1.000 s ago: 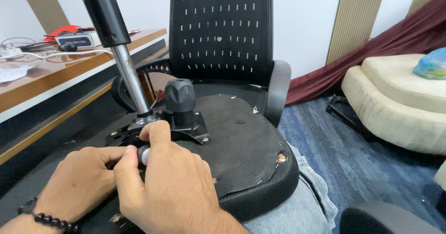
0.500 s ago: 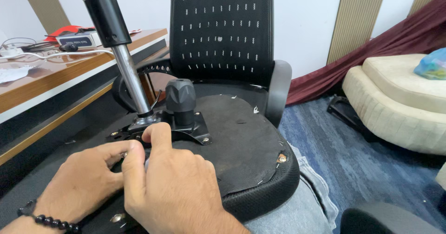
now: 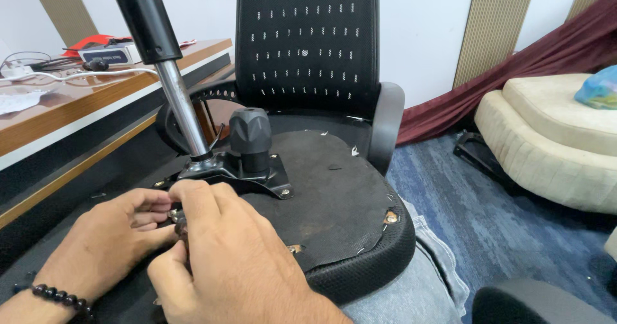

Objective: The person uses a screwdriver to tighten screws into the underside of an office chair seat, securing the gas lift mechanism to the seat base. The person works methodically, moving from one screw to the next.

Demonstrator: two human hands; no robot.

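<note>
The overturned office chair (image 3: 334, 189) lies across the person's lap with the underside of its seat facing up, and its black mounting plate (image 3: 234, 173) carries the gas-lift cylinder (image 3: 164, 60) on the side toward the wooden counter (image 3: 77, 105) and a grey knob (image 3: 250, 137) beside the cylinder. Just in front of the mounting plate, the right hand (image 3: 238, 260) and the left hand (image 3: 109, 247) meet. The fingers of both are pressed together, pinching a small metal part (image 3: 175, 216) too hidden to identify.

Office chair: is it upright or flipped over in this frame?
Flipped. The office chair shows its seat underside, with the mounting plate and gas cylinder pointing up; both hands work beside the plate.
</note>
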